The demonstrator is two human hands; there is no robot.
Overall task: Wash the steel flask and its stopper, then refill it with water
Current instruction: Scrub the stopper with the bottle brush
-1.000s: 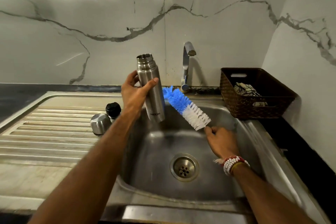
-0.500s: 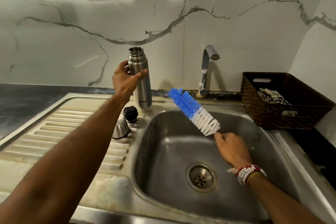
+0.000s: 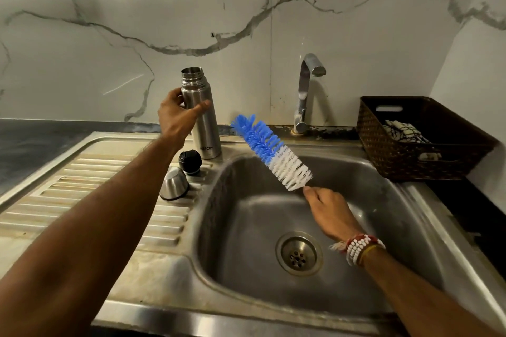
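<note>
The rectangular stainless-steel sink basin (image 3: 383, 227) fills the lower centre and right of the frame. Its left rim meets a ribbed steel drainboard (image 3: 95, 186), and its back rim runs beneath a white marble wall with grey veins (image 3: 109, 35). A round steel drain (image 3: 299, 253) sits in the basin floor, and nothing else lies in the basin. A chrome tap (image 3: 305, 93) stands at centre right above the back rim, its spout turned right.

At the right edge a dark brown woven basket (image 3: 397, 156) holds a folded black-and-white patterned cloth (image 3: 405, 131). The cylindrical brushed-steel flask (image 3: 201, 117) stands upright at upper centre with its mouth uncovered; what is inside cannot be seen.

The left hand (image 3: 178, 115) grips the flask's upper body, thumb across the front and fingers curled behind. The flask's base is at the sink's back-left corner; whether it touches cannot be told. Just below it on the drainboard stand a black round stopper (image 3: 190, 161) and a domed steel cap (image 3: 174, 183), close together.

The right hand (image 3: 331, 210), with red and white bead bracelets (image 3: 358, 247) on its wrist, is curled round the handle of a blue-and-white bristled bottle brush (image 3: 271, 152). The brush slants up-left over the basin, its tip near the flask but apart from it.
</note>
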